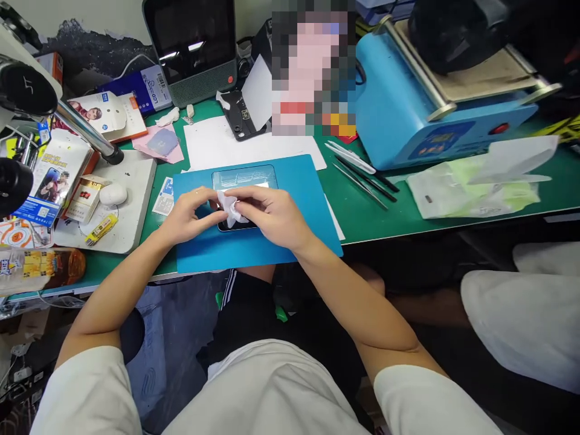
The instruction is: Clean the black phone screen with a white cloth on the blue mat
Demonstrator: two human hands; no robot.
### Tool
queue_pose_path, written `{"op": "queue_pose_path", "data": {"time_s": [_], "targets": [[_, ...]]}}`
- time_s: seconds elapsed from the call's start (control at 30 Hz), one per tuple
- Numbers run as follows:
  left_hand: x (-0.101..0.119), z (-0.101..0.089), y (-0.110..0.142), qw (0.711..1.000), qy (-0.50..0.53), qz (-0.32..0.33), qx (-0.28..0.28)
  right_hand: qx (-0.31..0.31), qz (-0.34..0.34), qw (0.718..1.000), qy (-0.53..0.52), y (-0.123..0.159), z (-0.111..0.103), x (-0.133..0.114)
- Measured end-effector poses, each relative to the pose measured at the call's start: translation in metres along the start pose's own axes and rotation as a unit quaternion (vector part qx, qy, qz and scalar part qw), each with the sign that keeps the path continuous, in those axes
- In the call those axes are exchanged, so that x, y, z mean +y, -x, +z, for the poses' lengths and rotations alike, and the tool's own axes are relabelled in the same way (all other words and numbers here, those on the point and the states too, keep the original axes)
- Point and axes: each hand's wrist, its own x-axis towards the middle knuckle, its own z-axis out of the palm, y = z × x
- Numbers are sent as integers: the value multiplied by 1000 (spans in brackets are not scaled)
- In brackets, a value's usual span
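pale wall [109, 18], dark patch [77, 39] | green-topped workbench [362, 220] | greyish floor [188, 338]

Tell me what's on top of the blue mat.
On the blue mat lies a flat device. The left hand and right hand hold crumpled white tissue over it, hiding its middle; that part can't be seen.

Tissue [230, 208] papery, crumpled; phone screen [247, 177] glossy; mat [312, 211] smooth, matt
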Motion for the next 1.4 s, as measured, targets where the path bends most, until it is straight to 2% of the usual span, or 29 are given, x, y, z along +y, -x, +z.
{"op": "queue_pose_path", "data": {"time_s": [0.13,0.23,0.3,0.43,0.53,0.6,0.7,0.87,0.97,1.03,1.07,1.13,1.17,1.2,1.23,1.27,1.37,1.4], "targets": [[-3,6,-2,993,102,-40,40,39,-2,999,37,5,-5,0],[-6,9,-5,982,167,-24,83,71,12,997,39,8,-9,3],[-9,9,-6,973,209,-13,97,71,27,997,17,9,-10,7],[-12,8,-8,969,228,5,98,37,84,994,-57,5,-9,6],[-12,7,-8,973,215,8,78,-33,163,980,-111,-2,-5,-2],[-11,6,-8,975,211,12,67,-76,192,971,-121,-9,0,-9],[-9,3,-8,975,216,7,56,-98,180,972,-112,-15,3,-18],[-6,-2,-8,972,234,-14,7,-119,133,984,-15,-13,-5,-25],[-8,-1,-8,983,184,-3,2,-84,91,992,1,-11,-14,-21],[-10,-1,-7,996,80,17,31,-14,38,999,31,-9,-22,-19],[-11,-1,-6,998,22,28,46,45,0,997,68,-7,-27,-17],[-13,-2,-5,995,-74,46,53,175,-90,964,178,-3,-37,-15],[-14,-3,-5,993,-99,53,43,219,-132,936,241,0,-40,-13],[-15,-4,-4,992,-108,59,31,231,-164,911,301,4,-42,-11],[-17,-4,-4,992,-110,60,21,210,-182,892,355,8,-41,-8],[-18,-5,-4,992,-114,59,16,160,-192,881,401,12,-39,-5],[-20,-7,-3,991,-121,42,24,-70,-195,860,467,27,-21,7],[-20,-7,-2,992,-121,39,23,-124,-191,846,482,31,-14,10]]}}
